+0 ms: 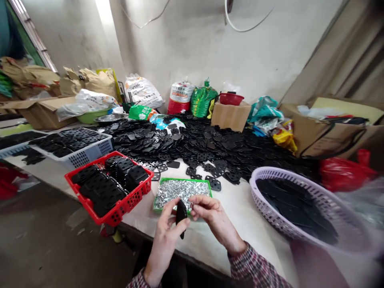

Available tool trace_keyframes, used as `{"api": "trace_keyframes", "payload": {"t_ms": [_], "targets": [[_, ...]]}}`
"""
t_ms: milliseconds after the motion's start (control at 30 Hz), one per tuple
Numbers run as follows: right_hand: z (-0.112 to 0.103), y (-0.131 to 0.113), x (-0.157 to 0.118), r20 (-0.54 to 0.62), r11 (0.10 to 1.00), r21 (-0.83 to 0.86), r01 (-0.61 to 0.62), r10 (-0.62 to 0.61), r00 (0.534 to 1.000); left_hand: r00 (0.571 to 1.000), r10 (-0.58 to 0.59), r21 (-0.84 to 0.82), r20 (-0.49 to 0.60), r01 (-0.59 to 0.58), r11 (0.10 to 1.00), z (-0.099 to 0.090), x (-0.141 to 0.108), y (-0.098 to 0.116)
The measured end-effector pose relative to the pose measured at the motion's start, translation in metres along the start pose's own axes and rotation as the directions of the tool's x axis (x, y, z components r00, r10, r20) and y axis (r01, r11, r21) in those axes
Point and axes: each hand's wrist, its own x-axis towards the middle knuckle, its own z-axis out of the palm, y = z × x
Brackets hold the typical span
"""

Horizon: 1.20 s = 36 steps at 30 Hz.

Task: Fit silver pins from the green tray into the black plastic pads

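Observation:
My left hand (168, 230) grips a black plastic plate (181, 216), held on edge between thumb and fingers. To its right, my right hand (210, 214) is closed in a pinch, with thumb and forefinger together near the plate. A small shiny metal pin seems to show at those fingertips, but it is too small to make out well. Just beyond both hands lies a green tray (186, 179) filled with small silver metal pins (177, 191). My hands cover part of its near edge.
A red basket (144, 186) of stacked black plates stands left, at the table's front edge. On the right is a lilac basket (255, 188) with more plates. A large heap of black plates (204, 140) spreads behind the tray. Bags and cardboard boxes (231, 116) line the wall.

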Motion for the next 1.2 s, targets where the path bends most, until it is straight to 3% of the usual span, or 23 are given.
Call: {"api": "trace_keyframes", "payload": {"t_ms": [200, 500, 700, 900, 1100, 1200], "targets": [[0.005, -0.011, -0.013, -0.102, 0.997, -0.053, 0.052, -0.057, 0.993, 0.987, 0.160, 0.159, 0.021, -0.161, 0.974, 0.012, 0.001, 0.001], [0.003, -0.017, -0.019, -0.145, 0.964, -0.246, 0.101, -0.140, 0.980, 0.925, 0.377, 0.402, 0.042, -0.361, 0.842, 0.018, -0.005, 0.006], [0.007, -0.027, -0.028, -0.087, 0.772, -0.613, 0.171, -0.281, 0.956, 0.843, 0.521, 0.600, 0.132, -0.486, 0.636, 0.017, -0.004, -0.003], [0.012, -0.033, -0.033, -0.032, 0.602, -0.765, 0.227, -0.387, 0.922, 0.771, 0.592, 0.734, 0.236, -0.541, 0.412, 0.017, -0.003, -0.010], [0.012, -0.032, -0.032, -0.054, 0.661, -0.724, 0.195, -0.337, 0.940, 0.761, 0.599, 0.758, 0.248, -0.538, 0.369, 0.017, -0.003, -0.010], [0.013, -0.031, -0.033, -0.070, 0.634, -0.754, 0.172, -0.338, 0.938, 0.749, 0.601, 0.767, 0.278, -0.550, 0.330, 0.017, -0.004, -0.012]]}}
